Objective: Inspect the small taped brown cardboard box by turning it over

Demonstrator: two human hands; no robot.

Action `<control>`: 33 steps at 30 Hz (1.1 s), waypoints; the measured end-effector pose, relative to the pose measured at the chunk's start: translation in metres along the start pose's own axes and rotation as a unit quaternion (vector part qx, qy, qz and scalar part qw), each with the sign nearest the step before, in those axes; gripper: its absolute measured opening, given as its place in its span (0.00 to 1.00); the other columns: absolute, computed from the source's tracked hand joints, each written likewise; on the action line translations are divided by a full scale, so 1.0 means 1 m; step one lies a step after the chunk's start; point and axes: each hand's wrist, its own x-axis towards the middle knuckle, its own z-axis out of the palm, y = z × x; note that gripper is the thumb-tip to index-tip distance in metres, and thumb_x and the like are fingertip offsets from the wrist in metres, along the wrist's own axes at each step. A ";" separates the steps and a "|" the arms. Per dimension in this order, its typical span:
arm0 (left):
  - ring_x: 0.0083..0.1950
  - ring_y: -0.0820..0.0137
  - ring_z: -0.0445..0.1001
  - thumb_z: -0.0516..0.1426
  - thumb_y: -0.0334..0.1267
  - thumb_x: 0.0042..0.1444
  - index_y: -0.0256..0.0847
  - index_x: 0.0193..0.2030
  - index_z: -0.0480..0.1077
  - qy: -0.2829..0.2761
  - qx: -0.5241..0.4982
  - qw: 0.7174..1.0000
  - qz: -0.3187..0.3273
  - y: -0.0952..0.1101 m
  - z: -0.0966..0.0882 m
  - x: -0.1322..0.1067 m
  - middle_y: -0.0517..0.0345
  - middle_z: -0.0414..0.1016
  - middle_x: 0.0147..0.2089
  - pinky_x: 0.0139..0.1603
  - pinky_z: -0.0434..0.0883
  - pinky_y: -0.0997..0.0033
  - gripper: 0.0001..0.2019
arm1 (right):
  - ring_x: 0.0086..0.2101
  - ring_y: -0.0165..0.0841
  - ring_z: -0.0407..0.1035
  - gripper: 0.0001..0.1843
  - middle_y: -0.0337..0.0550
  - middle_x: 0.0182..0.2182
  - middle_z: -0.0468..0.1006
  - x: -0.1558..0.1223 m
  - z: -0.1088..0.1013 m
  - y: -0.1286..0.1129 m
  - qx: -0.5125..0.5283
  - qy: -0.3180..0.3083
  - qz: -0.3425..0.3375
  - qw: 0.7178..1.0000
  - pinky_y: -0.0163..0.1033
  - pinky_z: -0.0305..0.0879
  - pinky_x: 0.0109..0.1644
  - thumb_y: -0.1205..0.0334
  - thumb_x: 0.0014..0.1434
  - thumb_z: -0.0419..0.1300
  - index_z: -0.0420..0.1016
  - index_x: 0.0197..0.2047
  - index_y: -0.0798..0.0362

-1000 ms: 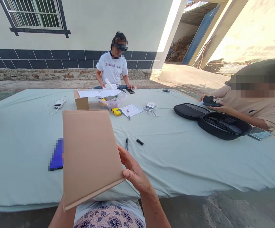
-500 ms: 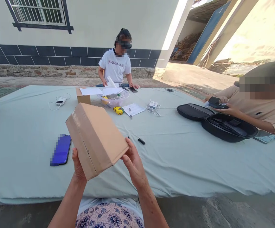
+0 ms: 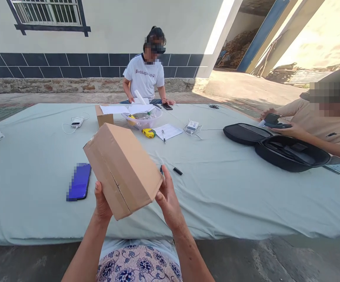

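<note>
A brown cardboard box [image 3: 125, 168] is held tilted above the near side of the table, a taped seam running along the face toward me. My left hand [image 3: 102, 201] grips its lower left side, thumb on the near face and the other fingers hidden behind. At the lower right corner, my right hand [image 3: 170, 199] holds the box's edge between thumb and fingers. Left of the box lies a phone [image 3: 81, 181] with a blue screen. A black pen cap [image 3: 177, 171] rests on the cloth just beyond my right hand, beside a partly hidden dark pen [image 3: 161, 169].
The table wears a pale green cloth [image 3: 234, 203]. Farther back are a clear basin [image 3: 146, 122], a yellow tape measure [image 3: 149, 133], paper [image 3: 172, 131] and a white device with cable [image 3: 192, 126]. An open black case [image 3: 290, 154] lies near a seated person; another person sits opposite.
The box and both hands stay in nearly the same pose. The whole view has shifted slightly, with table things appearing a little farther right and higher.
</note>
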 end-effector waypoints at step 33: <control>0.65 0.56 0.76 0.50 0.61 0.67 0.57 0.70 0.68 -0.051 -0.073 0.995 -0.036 0.012 -0.016 0.003 0.62 0.80 0.62 0.72 0.65 0.57 0.29 | 0.43 0.42 0.72 0.27 0.45 0.43 0.81 -0.001 -0.007 -0.013 0.022 -0.031 -0.060 0.998 0.44 0.68 0.49 0.34 0.64 0.59 0.78 0.54 0.44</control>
